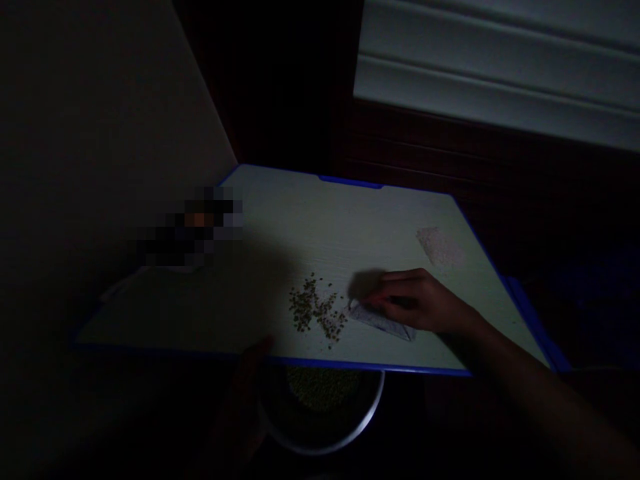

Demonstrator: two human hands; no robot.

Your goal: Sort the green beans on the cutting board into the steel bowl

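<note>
Here the right hand (415,298), pinched nearly closed, is at a flat grey packet (384,323) beside green seeds (305,311), hold unclear; the shadowed left hand (250,373), I cannot tell

2 hands (413,300), 1 tbl (340,227), 1 bowl (371,413), 1 gry pc (383,321), 1 grn pile (303,310), 1 pale pile (440,247)

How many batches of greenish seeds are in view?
2: scattered seeds on the tabletop near the right hand, and another batch in the bowl below. Darkness may hide more.
</note>
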